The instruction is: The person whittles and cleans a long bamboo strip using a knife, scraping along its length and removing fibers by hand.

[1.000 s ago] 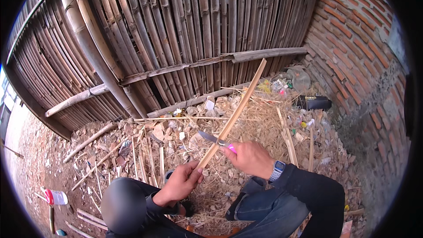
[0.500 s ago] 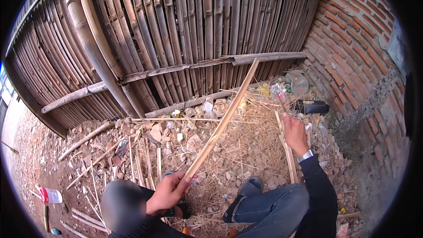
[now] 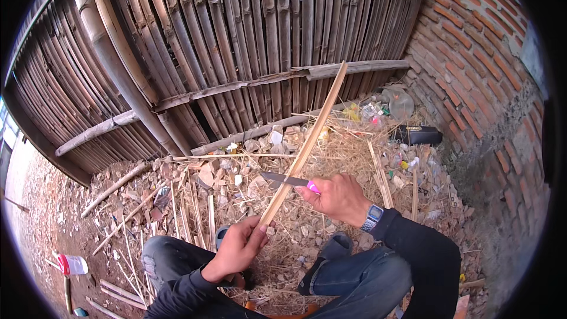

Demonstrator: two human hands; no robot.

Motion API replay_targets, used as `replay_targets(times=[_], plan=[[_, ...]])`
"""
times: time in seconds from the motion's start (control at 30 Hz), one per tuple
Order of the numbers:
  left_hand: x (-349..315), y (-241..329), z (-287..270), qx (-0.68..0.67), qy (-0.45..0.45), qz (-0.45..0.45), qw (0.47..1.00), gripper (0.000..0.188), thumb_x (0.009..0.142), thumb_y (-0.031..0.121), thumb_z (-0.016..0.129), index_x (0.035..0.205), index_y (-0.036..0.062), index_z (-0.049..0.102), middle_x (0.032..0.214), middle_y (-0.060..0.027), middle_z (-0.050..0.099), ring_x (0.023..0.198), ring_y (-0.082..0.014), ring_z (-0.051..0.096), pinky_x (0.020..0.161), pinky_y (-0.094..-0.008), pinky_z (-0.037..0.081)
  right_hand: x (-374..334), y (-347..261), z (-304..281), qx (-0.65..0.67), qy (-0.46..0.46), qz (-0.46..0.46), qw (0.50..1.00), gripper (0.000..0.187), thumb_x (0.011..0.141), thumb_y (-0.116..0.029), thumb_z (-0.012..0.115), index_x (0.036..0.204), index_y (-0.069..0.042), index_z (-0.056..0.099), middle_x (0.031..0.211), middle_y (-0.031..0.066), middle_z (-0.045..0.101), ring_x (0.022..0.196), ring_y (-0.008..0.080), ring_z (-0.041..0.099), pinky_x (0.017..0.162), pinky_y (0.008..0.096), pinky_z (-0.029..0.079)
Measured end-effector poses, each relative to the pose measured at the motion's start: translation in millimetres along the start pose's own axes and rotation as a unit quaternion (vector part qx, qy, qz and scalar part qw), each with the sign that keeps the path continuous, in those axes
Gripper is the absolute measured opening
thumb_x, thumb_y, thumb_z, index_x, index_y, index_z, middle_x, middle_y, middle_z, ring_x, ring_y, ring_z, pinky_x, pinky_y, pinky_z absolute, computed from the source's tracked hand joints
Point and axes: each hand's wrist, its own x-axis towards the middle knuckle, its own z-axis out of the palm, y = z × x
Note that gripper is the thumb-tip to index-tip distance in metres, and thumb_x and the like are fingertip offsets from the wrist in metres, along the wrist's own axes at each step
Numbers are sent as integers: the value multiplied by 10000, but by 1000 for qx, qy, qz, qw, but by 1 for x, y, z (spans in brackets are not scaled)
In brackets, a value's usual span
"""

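My left hand grips the lower end of a long, pale split bamboo strip, which slants up and away to the right. In my right hand is a knife with a pink handle, its dark blade pointing left. The blade lies across the strip, a short way above my left fingers. Whether its edge has entered the wood I cannot tell. My right wrist wears a silver watch.
Ahead stands a bamboo slat fence, with a brick wall on the right. Rubble, shavings and loose bamboo strips cover the ground. A black box lies near the wall; a red-and-white plastic container lies at left.
My right hand has swung left and inward, bringing the knife from beside the right-hand strips onto the held bamboo strip. My left hand has shifted slightly and keeps its grip.
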Motion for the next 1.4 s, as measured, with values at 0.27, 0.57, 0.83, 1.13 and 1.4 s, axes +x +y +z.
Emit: replay_targets(times=[0.27,0.57,0.83,1.13,1.4], plan=[[0,-1,9,39,22,22,999,248,1119,167,522,1204,-4,681,738,12,585,649,-54,511,585,-250,424,-1,-6,12,-47,-3,-27,999,584,1051,-543,558,765,-56,706,489,149,561,483,353,651,495,474,549],[-10,-6,-6,-8,13,-10,1000,269,1124,197,530,1227,8,691,739,20,594,640,-47,501,580,-245,417,11,23,6,-54,-10,-55,997,579,1052,-532,551,685,-90,620,476,148,547,441,351,616,447,479,522],[-18,-4,-14,24,-6,6,1000,260,1122,200,535,1199,11,696,734,24,588,634,-46,503,583,-242,419,0,6,-3,-73,16,-68,995,561,1066,-542,497,780,-98,688,517,153,589,495,355,655,492,501,544],[-33,8,-30,27,-21,-38,999,276,1121,213,544,1218,8,702,762,18,595,712,-53,546,644,-242,454,52,87,-57,-160,124,95,975,616,1065,-587,477,868,-68,742,564,195,621,584,406,689,561,546,551],[-51,13,-49,12,-79,-8,997,299,1137,228,519,1233,-16,663,745,67,490,630,-27,408,558,-217,334,34,249,-167,-215,361,367,830,738,1067,-597,435,870,34,762,811,314,705,852,488,721,795,578,564]])
